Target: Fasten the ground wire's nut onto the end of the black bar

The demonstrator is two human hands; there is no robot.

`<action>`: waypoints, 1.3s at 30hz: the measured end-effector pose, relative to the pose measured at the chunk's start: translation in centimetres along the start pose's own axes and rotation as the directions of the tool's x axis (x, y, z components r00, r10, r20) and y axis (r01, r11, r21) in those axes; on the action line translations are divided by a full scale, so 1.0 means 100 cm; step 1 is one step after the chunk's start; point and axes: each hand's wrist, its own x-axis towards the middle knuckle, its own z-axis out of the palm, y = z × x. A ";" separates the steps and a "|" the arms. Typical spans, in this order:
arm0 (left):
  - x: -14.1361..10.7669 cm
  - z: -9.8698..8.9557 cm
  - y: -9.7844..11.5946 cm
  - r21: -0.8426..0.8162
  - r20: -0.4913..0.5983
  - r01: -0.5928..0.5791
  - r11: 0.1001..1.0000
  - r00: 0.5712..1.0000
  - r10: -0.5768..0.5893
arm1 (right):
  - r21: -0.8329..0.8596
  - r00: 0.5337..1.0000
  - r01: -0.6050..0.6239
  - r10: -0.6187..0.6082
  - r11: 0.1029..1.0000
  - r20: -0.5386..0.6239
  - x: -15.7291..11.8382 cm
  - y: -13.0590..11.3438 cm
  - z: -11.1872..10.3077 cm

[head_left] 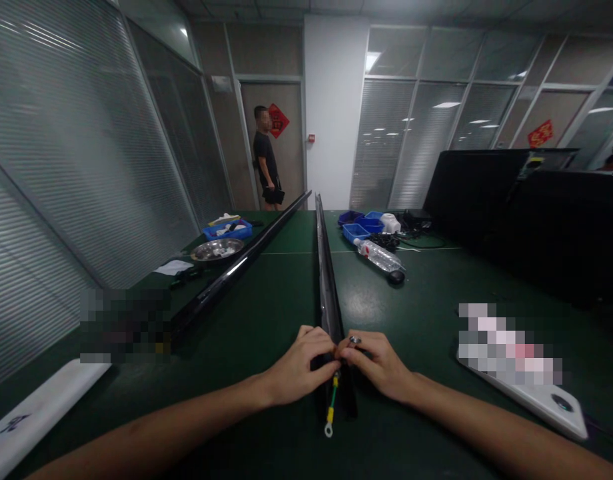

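My left hand (306, 360) and my right hand (379, 363) meet over the near end of a long black channel-shaped bar (326, 280). Both are closed, with thumbs and fingertips pinched together at one spot; whatever is between them is hidden. Just below the fingertips hangs a short green wire (333, 397) with yellow sleeves and a metal ring terminal (328, 430) at its lower end. Its upper end disappears under the fingers. A shiny metal ring (355, 340) shows on my right hand. A second long black bar (246, 260) lies slantwise to the left.
On the green table (406, 320) lie a plastic bottle (380, 256), blue trays (356, 231) and cables at the back right. A metal bowl (217, 250) and blue basket (228, 230) stand back left. White devices flank both sides. A person (266, 157) stands by the door.
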 end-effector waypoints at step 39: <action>-0.001 0.000 -0.001 -0.010 0.017 0.010 1.000 1.000 -0.010 | -0.013 1.000 -0.019 0.019 1.000 -0.012 -0.001 0.000 -0.001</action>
